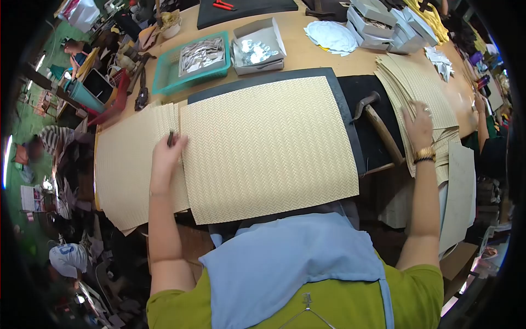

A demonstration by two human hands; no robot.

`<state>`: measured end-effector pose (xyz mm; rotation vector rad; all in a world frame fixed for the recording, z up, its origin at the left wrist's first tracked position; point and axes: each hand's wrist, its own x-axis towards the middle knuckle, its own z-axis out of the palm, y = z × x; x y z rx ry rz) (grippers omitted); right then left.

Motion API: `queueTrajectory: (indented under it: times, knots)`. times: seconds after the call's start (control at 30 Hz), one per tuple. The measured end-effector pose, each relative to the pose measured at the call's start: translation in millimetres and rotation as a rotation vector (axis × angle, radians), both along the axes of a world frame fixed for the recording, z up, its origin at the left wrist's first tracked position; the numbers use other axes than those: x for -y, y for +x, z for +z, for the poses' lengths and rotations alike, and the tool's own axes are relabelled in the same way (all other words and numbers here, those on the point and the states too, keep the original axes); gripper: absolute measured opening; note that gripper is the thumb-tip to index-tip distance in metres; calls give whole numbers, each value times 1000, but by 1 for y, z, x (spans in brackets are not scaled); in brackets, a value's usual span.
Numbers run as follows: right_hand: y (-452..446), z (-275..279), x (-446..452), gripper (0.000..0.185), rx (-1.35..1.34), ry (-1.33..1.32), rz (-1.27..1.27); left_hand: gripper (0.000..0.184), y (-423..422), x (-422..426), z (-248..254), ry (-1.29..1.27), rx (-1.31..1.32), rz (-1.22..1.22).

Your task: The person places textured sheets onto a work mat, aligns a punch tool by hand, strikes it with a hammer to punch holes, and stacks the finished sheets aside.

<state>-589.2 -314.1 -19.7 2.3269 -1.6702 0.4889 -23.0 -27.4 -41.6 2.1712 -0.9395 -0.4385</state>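
Note:
A large cream woven sheet [268,148] with a herringbone pattern lies in front of me on a dark board [339,101]. My left hand [169,151] is at its left edge, closed around a small black object [171,138] whose kind I cannot make out. Under that hand is a left stack of similar sheets [129,164]. On the right, my right hand [419,125] rests on a fanned pile of woven sheets [422,88], its fingers apart on the top sheet. Between the dark board and this pile lies a hammer [381,123] with a wooden handle.
Behind the board stand a teal basket [164,74] of small pale pieces and a white box [257,66] of shiny metal parts. Farther back are a black mat [246,13] with red-handled pliers [223,5], round white pieces [330,37] and several small boxes [372,24]. People sit at both sides.

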Motion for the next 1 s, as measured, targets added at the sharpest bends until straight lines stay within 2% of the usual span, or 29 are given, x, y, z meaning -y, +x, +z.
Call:
queueTrajectory:
  times: [0.13,0.23,0.33,0.4,0.47,0.53,0.57,0.63,0.73,0.77,0.83,0.9,0.93,0.97,1.0]
  knots:
    - [-48,-25,56,63,-154,-75,-253,29,-21,-27,6,29,-238,28]
    - [-33,-24,50,72,-102,210,-379,25,-34,-28,3,-199,-418,-23]
    - [-51,-45,67,62,-53,111,-207,23,-24,-39,30,-325,-214,-7]
    - [-40,-25,53,51,-61,206,-230,22,3,-53,54,-477,-136,178]
    - [-36,-17,46,42,-76,242,-228,22,42,-86,99,-285,-3,292]
    - [-39,-19,46,35,-100,218,-201,22,106,-127,105,-315,42,361]
    - [-36,-17,44,34,-73,224,-164,23,140,-149,101,-420,-39,306]
    - [-30,-6,40,32,-20,234,-88,29,191,-186,94,-424,-77,289]
    - [12,7,15,31,234,200,154,34,258,-243,73,142,549,379]
    - [38,19,-4,31,279,209,210,38,207,-220,88,339,760,527]
    - [96,41,-48,30,455,270,343,36,219,-213,64,5,761,369]
    - [155,41,-89,31,664,196,661,33,133,-143,76,-98,56,486]
    - [176,64,-119,34,460,501,524,33,92,-110,68,-203,-90,426]
    - [199,63,-135,36,549,614,703,39,58,-85,61,-121,-145,306]
    - [217,54,-151,38,614,772,908,45,17,-62,54,-177,-266,228]
